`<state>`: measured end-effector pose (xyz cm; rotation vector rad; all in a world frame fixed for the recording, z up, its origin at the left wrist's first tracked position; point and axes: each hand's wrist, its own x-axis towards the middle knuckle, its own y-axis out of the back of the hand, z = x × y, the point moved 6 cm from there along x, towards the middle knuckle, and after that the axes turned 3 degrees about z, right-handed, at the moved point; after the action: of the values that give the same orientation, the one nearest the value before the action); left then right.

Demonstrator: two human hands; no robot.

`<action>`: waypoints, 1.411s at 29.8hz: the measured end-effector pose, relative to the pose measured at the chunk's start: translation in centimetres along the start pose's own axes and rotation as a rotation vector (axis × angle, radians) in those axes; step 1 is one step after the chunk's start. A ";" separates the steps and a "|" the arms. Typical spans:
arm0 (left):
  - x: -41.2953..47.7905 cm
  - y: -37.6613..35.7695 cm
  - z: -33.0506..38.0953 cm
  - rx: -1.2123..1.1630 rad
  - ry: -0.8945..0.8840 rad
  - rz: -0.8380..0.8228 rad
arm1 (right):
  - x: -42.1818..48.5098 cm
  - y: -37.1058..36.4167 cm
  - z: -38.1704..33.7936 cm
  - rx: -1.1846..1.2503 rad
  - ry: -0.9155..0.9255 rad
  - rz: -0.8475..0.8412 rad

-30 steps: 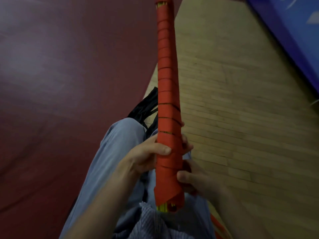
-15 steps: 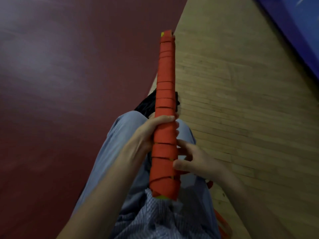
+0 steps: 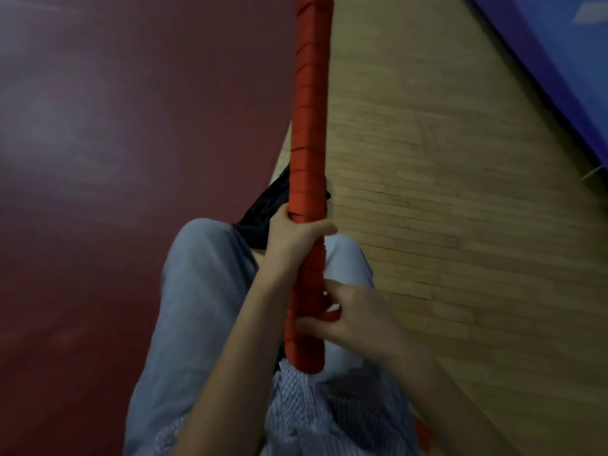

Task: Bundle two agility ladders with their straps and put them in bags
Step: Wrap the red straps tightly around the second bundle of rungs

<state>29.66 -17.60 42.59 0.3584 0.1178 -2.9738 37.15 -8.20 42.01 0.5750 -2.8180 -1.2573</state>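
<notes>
A long bundle of ladder rungs wound all over in red strap stands nearly upright over my lap, its top out of frame. My left hand grips it around the middle, thumb across the front. My right hand sits lower on the right side and pinches a loose end of the red strap against the bundle. The bundle's lower end hangs above my shirt. A black bag lies on the floor beyond my knee, partly hidden by the bundle.
I sit with my knees in light blue trousers. Dark red floor spreads left, wooden floor right. A blue mat lies at the upper right. More red strap shows by my right side.
The bundle's top has gone back out of frame. My left hand still holds the middle. My right hand went from touching the side to pinching the strap end.
</notes>
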 end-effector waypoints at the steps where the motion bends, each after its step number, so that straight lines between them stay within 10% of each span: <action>1: 0.3 -0.2 -0.5 -0.047 0.042 -0.008 | 0.2 0.9 0.2 -0.054 0.040 -0.015; 9: -0.9 -2.2 -3.2 -0.749 0.275 -0.572 | 0.8 3.5 3.1 -0.070 0.067 -0.152; 14: -2.2 -2.5 -3.7 -0.792 0.279 -0.826 | 0.1 -1.8 3.3 0.551 -0.179 -0.471; 20: -0.5 -0.5 -3.8 -0.031 0.142 -0.370 | 0.1 -2.0 4.3 0.535 -0.204 -0.085; 26: -2.0 -0.1 -5.4 -0.010 0.087 0.067 | -1.1 -1.2 2.5 0.023 -0.092 0.000; 37: -4.3 -2.2 -1.8 -1.016 0.182 -0.776 | -1.7 0.2 0.9 0.481 -0.145 -0.424; 42: -3.4 -0.9 -0.4 -0.523 0.012 -0.650 | -2.3 -0.6 0.9 0.642 -0.143 -0.263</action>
<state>32.85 -16.22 43.11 0.3088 1.1912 -3.3595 39.41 -7.17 41.27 0.9197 -3.3399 -0.3774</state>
